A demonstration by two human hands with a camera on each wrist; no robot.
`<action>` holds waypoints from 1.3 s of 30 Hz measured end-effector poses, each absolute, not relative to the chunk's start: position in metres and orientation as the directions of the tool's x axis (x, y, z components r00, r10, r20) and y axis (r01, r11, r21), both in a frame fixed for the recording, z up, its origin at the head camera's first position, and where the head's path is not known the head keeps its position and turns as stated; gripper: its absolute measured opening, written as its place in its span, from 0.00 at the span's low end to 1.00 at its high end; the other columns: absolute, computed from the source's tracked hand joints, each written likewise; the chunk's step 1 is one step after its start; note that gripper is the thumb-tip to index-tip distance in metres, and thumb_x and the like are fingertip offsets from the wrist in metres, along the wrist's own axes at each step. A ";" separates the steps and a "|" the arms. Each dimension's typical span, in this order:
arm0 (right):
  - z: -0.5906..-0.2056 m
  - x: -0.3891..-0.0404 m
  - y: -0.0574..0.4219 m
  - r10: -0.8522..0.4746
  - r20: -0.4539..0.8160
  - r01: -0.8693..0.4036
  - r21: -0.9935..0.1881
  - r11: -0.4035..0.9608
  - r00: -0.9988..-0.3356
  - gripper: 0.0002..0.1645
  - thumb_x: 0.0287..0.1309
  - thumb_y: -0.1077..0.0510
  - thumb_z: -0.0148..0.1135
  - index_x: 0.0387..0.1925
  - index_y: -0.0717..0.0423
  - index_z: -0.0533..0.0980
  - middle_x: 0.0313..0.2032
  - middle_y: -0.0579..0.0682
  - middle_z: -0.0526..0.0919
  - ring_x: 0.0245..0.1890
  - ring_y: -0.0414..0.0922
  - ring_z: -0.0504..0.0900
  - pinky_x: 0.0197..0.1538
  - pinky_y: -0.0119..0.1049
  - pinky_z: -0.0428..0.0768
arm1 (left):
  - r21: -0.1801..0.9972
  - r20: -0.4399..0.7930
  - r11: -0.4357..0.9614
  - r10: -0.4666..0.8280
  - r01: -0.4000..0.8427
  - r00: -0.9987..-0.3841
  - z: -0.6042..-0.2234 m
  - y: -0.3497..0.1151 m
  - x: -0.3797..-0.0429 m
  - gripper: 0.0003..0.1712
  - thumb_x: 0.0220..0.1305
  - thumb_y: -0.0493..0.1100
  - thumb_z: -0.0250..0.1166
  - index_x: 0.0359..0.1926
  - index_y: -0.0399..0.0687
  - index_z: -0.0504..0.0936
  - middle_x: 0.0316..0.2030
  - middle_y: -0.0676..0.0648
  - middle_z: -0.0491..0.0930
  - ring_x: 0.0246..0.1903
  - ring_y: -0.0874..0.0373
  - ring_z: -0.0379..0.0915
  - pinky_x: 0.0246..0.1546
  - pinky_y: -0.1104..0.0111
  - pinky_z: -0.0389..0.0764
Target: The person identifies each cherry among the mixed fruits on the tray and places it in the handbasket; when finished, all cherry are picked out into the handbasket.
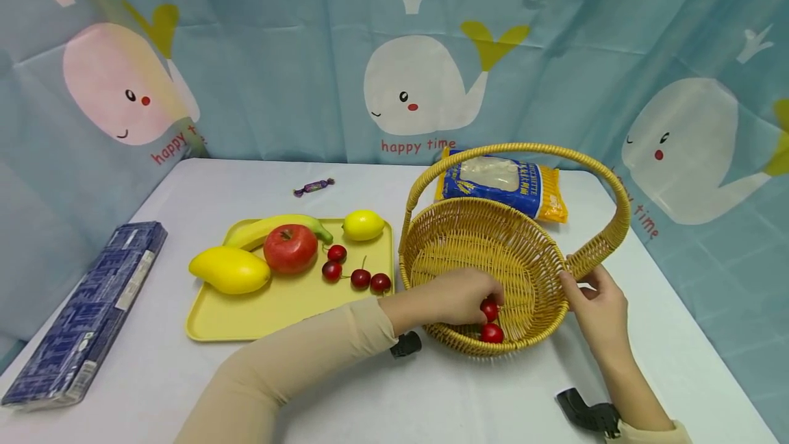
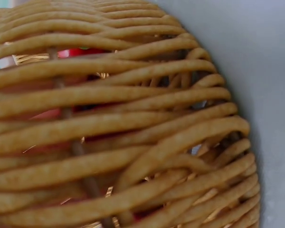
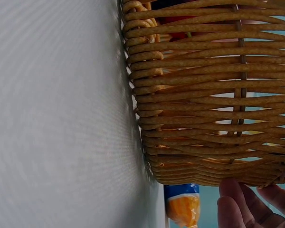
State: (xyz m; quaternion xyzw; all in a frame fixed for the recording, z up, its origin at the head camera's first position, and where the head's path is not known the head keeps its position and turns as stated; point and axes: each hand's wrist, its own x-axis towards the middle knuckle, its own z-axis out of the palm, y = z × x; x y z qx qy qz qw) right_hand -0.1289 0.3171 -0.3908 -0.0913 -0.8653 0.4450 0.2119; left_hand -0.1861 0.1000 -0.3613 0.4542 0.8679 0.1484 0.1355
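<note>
In the head view my left hand [image 1: 459,295] reaches over the near left rim into a round wicker basket [image 1: 468,238] with a tall arched handle. Its curled fingers and thumb are around a red cherry [image 1: 489,310] low in the basket. Another cherry [image 1: 491,333] lies just below it, by the near wall. My right hand [image 1: 598,314] grips the basket's right rim at the foot of the handle. The right wrist view shows its fingers [image 3: 229,211] at the woven rim. Through the weave in the left wrist view, only bits of red show.
Left of the basket, a yellow tray [image 1: 290,307] carries a mango [image 1: 230,270], apple [image 1: 290,249], banana [image 1: 255,230], lemon [image 1: 363,225] and several cherries [image 1: 361,279]. A wrapped candy [image 1: 314,187] lies behind it. A blue package [image 1: 86,307] lies far left; a pasta bag [image 1: 493,180] sits behind the basket.
</note>
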 end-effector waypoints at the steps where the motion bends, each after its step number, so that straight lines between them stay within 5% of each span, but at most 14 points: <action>1: -0.391 -0.129 0.317 0.343 0.293 -0.039 -0.807 0.590 -0.893 0.23 0.59 0.54 0.59 0.54 0.59 0.71 0.32 0.40 0.74 0.24 0.31 0.77 0.23 0.26 0.77 | 0.373 -0.104 0.546 0.828 0.750 -0.551 -0.362 0.100 -0.186 0.17 0.50 0.38 0.68 0.44 0.53 0.82 0.34 0.59 0.78 0.34 0.68 0.70 0.33 0.78 0.70; 7: -0.413 -0.137 0.333 0.319 0.339 -0.084 -0.791 0.606 -0.885 0.24 0.59 0.48 0.59 0.54 0.54 0.71 0.35 0.45 0.75 0.25 0.36 0.79 0.23 0.29 0.79 | 0.333 -0.138 0.557 0.827 0.760 -0.545 -0.362 0.101 -0.185 0.15 0.49 0.37 0.68 0.41 0.54 0.82 0.28 0.60 0.76 0.30 0.67 0.69 0.29 0.78 0.68; 15: -0.438 -0.144 0.349 0.318 0.362 -0.095 -0.776 0.623 -0.876 0.26 0.57 0.42 0.58 0.55 0.47 0.72 0.37 0.47 0.76 0.26 0.39 0.80 0.23 0.30 0.79 | 0.382 -0.100 0.529 0.838 0.757 -0.536 -0.347 0.092 -0.184 0.20 0.53 0.40 0.67 0.49 0.54 0.80 0.45 0.58 0.79 0.46 0.67 0.72 0.45 0.77 0.71; 24: -0.402 -0.129 0.324 0.334 0.324 -0.063 -0.794 0.604 -0.885 0.23 0.59 0.52 0.59 0.53 0.58 0.71 0.34 0.43 0.75 0.24 0.32 0.78 0.23 0.26 0.78 | 0.479 0.096 0.420 0.848 0.771 -0.522 -0.308 0.044 -0.171 0.18 0.57 0.44 0.66 0.50 0.55 0.79 0.48 0.60 0.77 0.51 0.68 0.68 0.53 0.76 0.67; 39: -0.432 -0.145 0.347 0.309 0.359 -0.099 -0.777 0.622 -0.881 0.26 0.58 0.43 0.58 0.55 0.49 0.71 0.38 0.46 0.76 0.27 0.38 0.80 0.24 0.30 0.79 | 0.645 0.174 0.476 0.670 0.598 -0.721 -0.316 -0.057 -0.174 0.20 0.53 0.41 0.69 0.49 0.52 0.79 0.44 0.58 0.78 0.43 0.63 0.72 0.40 0.73 0.76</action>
